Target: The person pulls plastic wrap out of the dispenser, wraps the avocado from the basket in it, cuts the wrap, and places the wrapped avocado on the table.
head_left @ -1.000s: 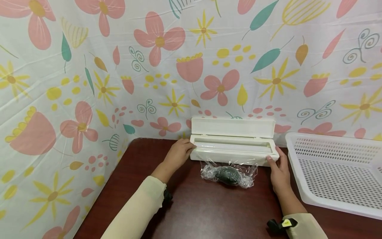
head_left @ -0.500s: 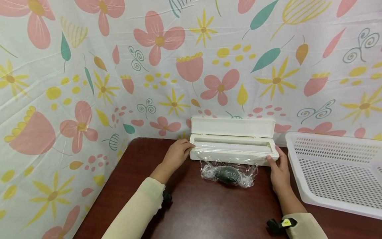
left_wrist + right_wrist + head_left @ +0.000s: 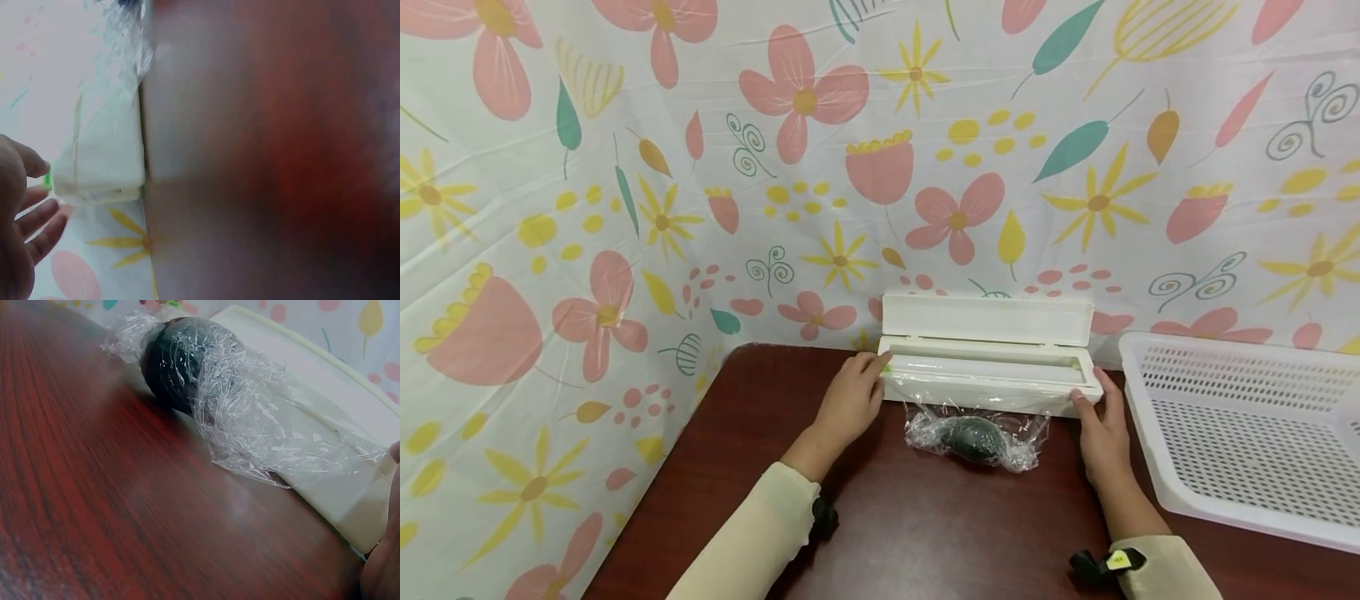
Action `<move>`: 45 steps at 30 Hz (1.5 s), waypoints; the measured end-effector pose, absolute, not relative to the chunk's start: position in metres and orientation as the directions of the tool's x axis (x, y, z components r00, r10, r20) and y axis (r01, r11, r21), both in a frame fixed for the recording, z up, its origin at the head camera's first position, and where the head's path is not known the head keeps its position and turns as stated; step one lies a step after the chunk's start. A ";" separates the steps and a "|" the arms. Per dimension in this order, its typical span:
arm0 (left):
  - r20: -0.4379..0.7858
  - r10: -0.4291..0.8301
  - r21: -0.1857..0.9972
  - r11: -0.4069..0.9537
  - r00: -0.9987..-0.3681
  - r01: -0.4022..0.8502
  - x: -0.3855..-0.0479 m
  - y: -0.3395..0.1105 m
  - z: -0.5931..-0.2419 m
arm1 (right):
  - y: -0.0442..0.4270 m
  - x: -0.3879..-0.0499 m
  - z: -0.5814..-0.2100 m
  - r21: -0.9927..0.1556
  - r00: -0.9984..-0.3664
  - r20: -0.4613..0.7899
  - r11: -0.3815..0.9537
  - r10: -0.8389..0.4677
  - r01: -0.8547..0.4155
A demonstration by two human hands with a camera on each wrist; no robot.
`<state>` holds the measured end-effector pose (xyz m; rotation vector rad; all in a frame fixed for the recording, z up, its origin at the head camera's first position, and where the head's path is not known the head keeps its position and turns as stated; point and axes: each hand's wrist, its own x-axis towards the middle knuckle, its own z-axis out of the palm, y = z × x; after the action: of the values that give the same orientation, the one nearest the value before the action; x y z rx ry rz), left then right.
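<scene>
A long white cling film dispenser (image 3: 977, 398) stands at the back of the table, its lid (image 3: 985, 319) raised and a film roll (image 3: 985, 368) inside. Clear film from its front edge wraps a dark green, rounded item (image 3: 973, 439), possibly an avocado, with bunched film at both ends. My left hand (image 3: 850, 396) is at the dispenser's left end, fingers loosely bent, beside a small green tab (image 3: 47, 179). In the left wrist view its thumb is at that tab. My right hand (image 3: 1102, 433) grips the right end, thumb on the front and fingers along the side.
A white perforated plastic basket (image 3: 1165, 475) stands to the right, close to my right hand. Behind the dispenser hangs a flower-printed cloth (image 3: 820, 208), which also runs along the left side. The dark red-brown table (image 3: 925, 533) extends in front of me.
My left hand has shifted slightly, with its fingers lifted a little at the dispenser's left corner, and the green tab now shows there. My right hand, the dispenser and the wrapped item stay put.
</scene>
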<state>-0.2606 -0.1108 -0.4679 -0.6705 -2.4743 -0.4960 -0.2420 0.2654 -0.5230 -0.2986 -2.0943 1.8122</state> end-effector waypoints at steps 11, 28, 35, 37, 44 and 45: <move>0.605 0.457 0.206 0.702 -0.652 0.682 -0.226 -0.073 -0.465 | 0.267 -0.245 -0.525 -0.985 -0.915 0.113 0.162 0.386 -0.053; 0.275 0.631 0.175 0.709 -0.725 0.684 -0.210 -0.027 -0.471 | 0.268 -0.244 -0.523 -0.984 -0.921 0.085 0.176 0.381 -0.018; 0.227 0.601 0.202 0.741 -0.767 0.640 -0.211 -0.020 -0.470 | 0.269 -0.244 -0.523 -0.981 -0.914 0.097 0.191 0.395 -0.021; 0.221 0.594 0.216 0.744 -0.774 0.632 -0.212 -0.017 -0.470 | 0.269 -0.244 -0.524 -0.982 -0.913 0.098 0.190 0.396 -0.023; 0.215 0.584 0.209 0.756 -0.783 0.621 -0.215 -0.012 -0.471 | 0.268 -0.244 -0.522 -0.983 -0.919 0.082 0.181 0.384 -0.012; 0.212 0.585 0.200 0.758 -0.783 0.621 -0.215 -0.012 -0.472 | 0.268 -0.244 -0.523 -0.983 -0.920 0.084 0.184 0.384 -0.013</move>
<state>-0.2150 -0.0116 -0.4719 -0.9712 -2.8167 -0.3933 -0.2437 0.2684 -0.5228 -0.3515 -2.1531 1.7925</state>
